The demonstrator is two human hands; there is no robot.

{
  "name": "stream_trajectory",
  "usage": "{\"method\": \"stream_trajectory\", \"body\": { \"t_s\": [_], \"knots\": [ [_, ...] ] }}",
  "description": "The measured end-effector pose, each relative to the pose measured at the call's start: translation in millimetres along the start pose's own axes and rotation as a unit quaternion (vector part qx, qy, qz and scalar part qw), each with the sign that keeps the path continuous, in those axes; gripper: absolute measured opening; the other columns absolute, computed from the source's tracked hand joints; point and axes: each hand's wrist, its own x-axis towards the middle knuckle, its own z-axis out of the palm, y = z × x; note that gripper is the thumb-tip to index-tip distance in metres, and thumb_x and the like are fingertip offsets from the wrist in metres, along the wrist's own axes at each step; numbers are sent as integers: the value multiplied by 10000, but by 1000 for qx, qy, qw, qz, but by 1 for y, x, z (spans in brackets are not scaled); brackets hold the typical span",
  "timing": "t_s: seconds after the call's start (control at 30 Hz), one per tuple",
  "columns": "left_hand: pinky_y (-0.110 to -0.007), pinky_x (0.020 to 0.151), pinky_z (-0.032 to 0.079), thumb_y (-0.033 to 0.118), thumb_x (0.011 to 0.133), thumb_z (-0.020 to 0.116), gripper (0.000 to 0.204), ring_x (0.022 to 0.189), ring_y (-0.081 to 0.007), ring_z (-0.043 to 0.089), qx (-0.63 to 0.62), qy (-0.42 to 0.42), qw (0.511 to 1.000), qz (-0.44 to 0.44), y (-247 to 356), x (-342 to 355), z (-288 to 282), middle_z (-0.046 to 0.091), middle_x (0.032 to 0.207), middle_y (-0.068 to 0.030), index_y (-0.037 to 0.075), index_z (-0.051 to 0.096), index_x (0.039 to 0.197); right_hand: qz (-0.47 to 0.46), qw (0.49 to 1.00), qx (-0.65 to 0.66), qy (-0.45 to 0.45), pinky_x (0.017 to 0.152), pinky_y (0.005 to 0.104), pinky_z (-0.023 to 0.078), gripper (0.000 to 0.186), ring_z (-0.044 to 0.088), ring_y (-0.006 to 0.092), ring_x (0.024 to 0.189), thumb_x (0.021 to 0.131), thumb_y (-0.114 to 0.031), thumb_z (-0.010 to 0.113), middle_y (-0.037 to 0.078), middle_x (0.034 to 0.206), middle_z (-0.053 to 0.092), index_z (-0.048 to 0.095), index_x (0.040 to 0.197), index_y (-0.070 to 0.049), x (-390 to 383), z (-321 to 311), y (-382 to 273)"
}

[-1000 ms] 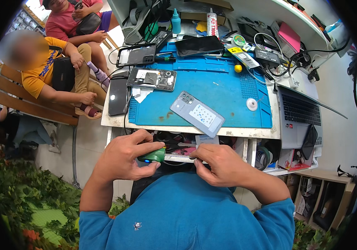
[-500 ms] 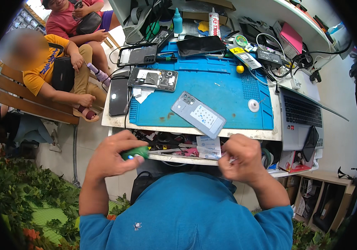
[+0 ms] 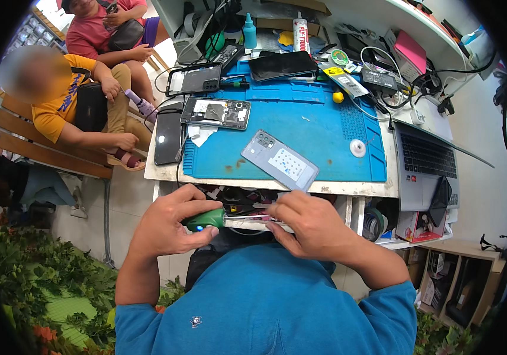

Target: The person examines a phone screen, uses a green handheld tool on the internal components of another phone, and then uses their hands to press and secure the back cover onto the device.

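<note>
Fingers of left hand (image 3: 167,228) wrap green-handled screwdriver (image 3: 206,219); right hand (image 3: 309,228) grip pinches its shaft.

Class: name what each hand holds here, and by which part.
Left hand grips a green-handled screwdriver by its handle. Right hand pinches its thin metal shaft near the tip.

A dark phone screen (image 3: 281,64) lies at the blue mat's far edge; a white-labelled tube (image 3: 300,33) stands behind it; a red box (image 3: 417,226) sits under the laptop.
</note>
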Motion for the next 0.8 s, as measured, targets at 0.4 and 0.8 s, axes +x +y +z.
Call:
{"method": "stream_trajectory", "body": {
  "t_s": [0.4,0.8],
  "knots": [
    [-387,866,623,207,898,944,435,960,-291,778,18,26,999,-30,-13,-15,-19,775,1100,-137,43,875,1295,110,994,22,8,613,479,513,302,634,356,661,858,-168,848,119,745,578,591,758,-43,-18,-29,24],
    [-401,880,609,127,1002,853,387,1004,-318,754,83,189,970,-127,-19,11,29,746,1184,-158,-17,806,1359,138,975,-166,-46,1050,542,512,871,641,405,1169,845,-475,976,219,1243,658,686,1456,73,23,-1,62]
  ]
}}
